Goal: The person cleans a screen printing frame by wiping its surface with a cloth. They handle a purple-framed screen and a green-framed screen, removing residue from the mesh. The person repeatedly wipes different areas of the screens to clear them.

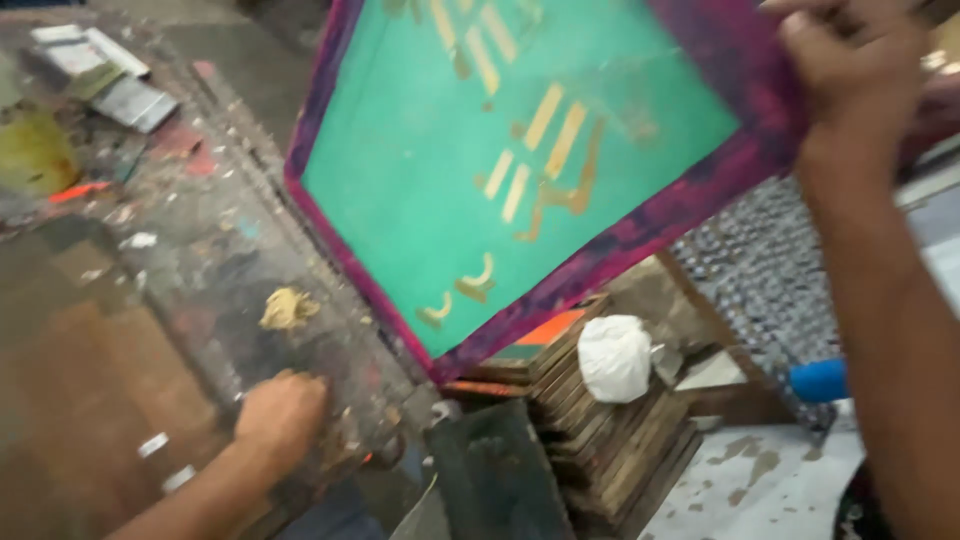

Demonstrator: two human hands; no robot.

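Note:
My right hand (pixel 855 70) grips the upper right side of a screen-printing frame (pixel 620 245), holding it tilted up off the table. The frame has a magenta-stained border and a green mesh (pixel 400 170) with yellowish stencil shapes. My left hand (pixel 282 412) rests closed on the stained work table (pixel 190 260), near its front edge, apparently pressing something small that I cannot make out. A crumpled yellowish rag (pixel 288 308) lies on the table just beyond that hand.
A stack of wooden frames (pixel 600 430) stands right of the table, with a white crumpled cloth (pixel 614 357) on top. Papers and boxes (pixel 100 70) lie at the table's far left, next to a yellow container (pixel 35 150). A blue cylinder (pixel 818 380) sits lower right.

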